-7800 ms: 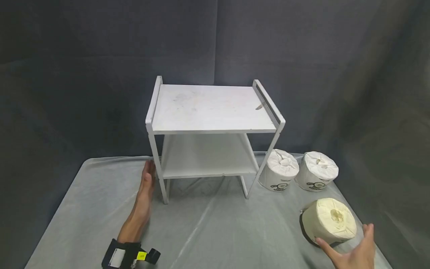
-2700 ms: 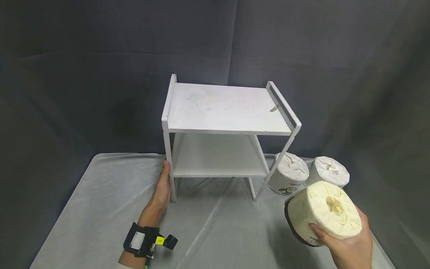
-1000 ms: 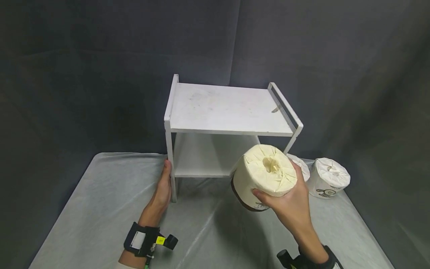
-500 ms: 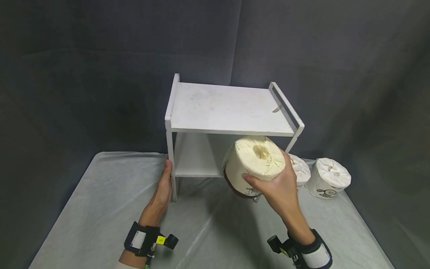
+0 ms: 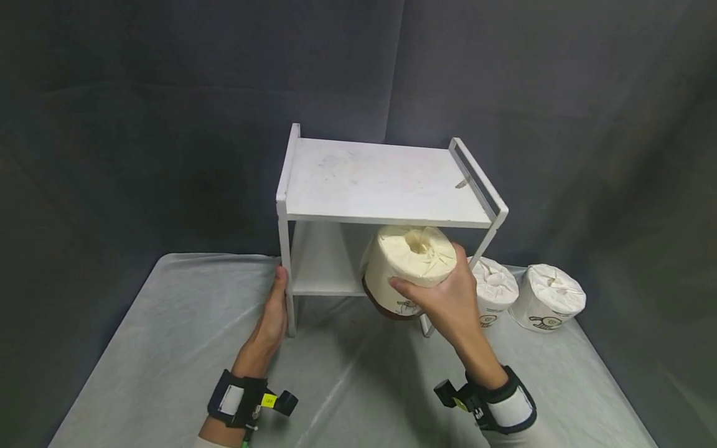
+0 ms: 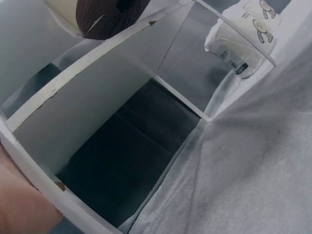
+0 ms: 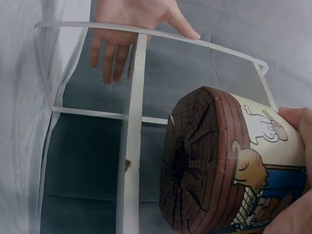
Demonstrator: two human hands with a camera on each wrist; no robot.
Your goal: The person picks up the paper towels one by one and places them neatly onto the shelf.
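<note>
- A white 2-tier rack (image 5: 375, 180) stands on a surface (image 5: 168, 348) covered in pale grey cloth, with a dark curtain (image 5: 196, 124) at the far side.
- The cream-wrapped roll (image 5: 406, 267) is held up in the air at the near edge of the rack, right of centre, in front of the gap between the upper and lower shelves. Its cream end faces up and towards the viewer, with a slight tilt; the right wrist view shows its other end, brown and pleated, and cartoon animals on its side. Whether it touches either shelf cannot be told.
- The right hand (image 5: 442, 302) grips this roll from the right, thumb on the near side and fingers curled around the far side.
- The left hand (image 5: 274, 314) lies against the outside of the rack's left frame, its fingers straight and a little apart; it appears to steady the frame rather than grasp it.
- To the right of the rack, 2 white rolls stand upright: the left white roll (image 5: 495, 283) beside the frame, the right white roll (image 5: 549, 298) close by.
- The step in hand looks like loading the cream roll onto the lower shelf (image 5: 319, 261).
- The next move probably calls for pushing it farther in, level and below the upper shelf, then setting it down and letting go.
</note>
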